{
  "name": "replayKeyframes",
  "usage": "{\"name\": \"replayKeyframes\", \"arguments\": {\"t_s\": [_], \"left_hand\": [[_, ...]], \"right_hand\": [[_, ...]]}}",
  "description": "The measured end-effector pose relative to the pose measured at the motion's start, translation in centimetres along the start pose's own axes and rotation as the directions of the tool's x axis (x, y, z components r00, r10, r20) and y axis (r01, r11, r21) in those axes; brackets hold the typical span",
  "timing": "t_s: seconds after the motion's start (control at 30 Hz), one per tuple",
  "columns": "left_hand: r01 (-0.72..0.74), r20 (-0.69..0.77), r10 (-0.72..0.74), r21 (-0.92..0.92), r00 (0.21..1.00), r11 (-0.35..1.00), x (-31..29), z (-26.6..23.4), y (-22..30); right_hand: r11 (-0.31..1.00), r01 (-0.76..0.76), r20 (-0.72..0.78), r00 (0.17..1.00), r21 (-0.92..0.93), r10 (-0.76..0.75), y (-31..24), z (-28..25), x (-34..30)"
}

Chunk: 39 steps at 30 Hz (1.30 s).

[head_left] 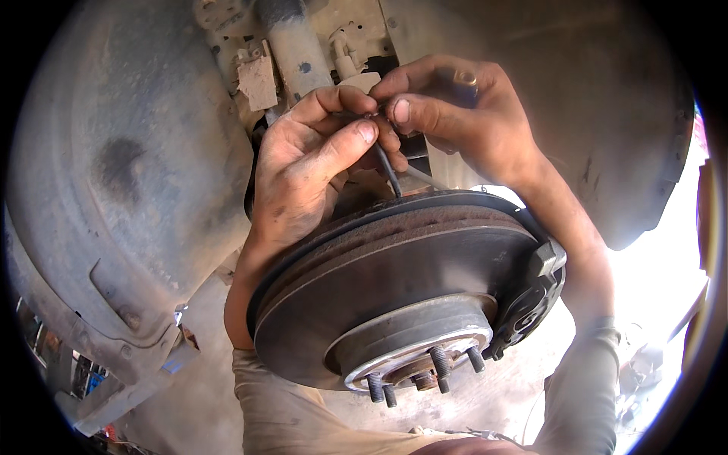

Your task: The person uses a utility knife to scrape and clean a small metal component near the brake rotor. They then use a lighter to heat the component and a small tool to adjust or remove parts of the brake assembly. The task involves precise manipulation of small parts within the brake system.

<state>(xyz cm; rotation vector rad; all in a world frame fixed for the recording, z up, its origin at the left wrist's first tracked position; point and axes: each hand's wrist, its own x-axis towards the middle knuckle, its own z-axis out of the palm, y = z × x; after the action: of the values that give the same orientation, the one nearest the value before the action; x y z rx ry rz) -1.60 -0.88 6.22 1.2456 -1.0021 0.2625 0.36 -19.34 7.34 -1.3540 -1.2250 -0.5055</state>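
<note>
Behind the top of the brake disc point(394, 269), my two hands meet with their fingertips almost touching. My left hand point(303, 155) is closed, its thumb and fingers pinching the upper end of a thin black cable or hose point(390, 173) that runs down behind the disc. Beside it, my right hand point(470, 114) pinches with thumb and forefinger; a small dark piece at the fingertips is mostly hidden. A small brass-coloured, ring-like piece point(465, 77) shows on or by its curled fingers. Wheel studs point(439, 361) stick out of the hub point(417, 337).
A black brake caliper point(531, 299) sits on the disc's right side. Above my hands is a dusty strut point(292, 45) with brackets point(258, 80). The wheel-arch liner point(129, 167) curves on the left; another dusty panel point(576, 114) is on the right. Concrete floor point(189, 394) lies below.
</note>
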Motion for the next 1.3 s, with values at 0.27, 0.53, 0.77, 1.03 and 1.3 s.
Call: {"name": "replayKeyframes", "arguments": {"t_s": [0.27, 0.53, 0.77, 1.03, 1.3], "left_hand": [[-0.155, 0.005, 0.155, 0.105, 0.988, 0.982, 0.4, -0.1, -0.7], [-0.207, 0.044, 0.204, 0.074, 0.978, 0.975, 0.6, 0.1, -1.3], [-0.156, -0.13, 0.184, 0.199, 0.974, 0.968, 0.6, 1.4, -0.6], [-0.237, -0.157, 0.294, 0.302, 0.943, 0.923, 0.5, 1.3, -1.2], [-0.255, -0.171, 0.325, 0.336, 0.93, 0.907, 1.1, 0.5, -1.9]], "right_hand": [[0.971, -0.16, -0.063, 0.987, -0.178, 0.151, -0.3, 0.2, 0.4], [0.958, 0.054, -0.101, 0.991, -0.28, -0.085, 0.5, 0.3, -0.1], [0.884, 0.212, -0.112, 0.953, -0.418, -0.282, 0.3, 0.3, -0.4], [0.924, 0.03, -0.161, 0.982, -0.381, -0.099, 0.6, -0.1, 0.1], [0.814, -0.311, 0.138, 0.95, 0.491, 0.279, 2.7, -1.3, 0.4]]}}
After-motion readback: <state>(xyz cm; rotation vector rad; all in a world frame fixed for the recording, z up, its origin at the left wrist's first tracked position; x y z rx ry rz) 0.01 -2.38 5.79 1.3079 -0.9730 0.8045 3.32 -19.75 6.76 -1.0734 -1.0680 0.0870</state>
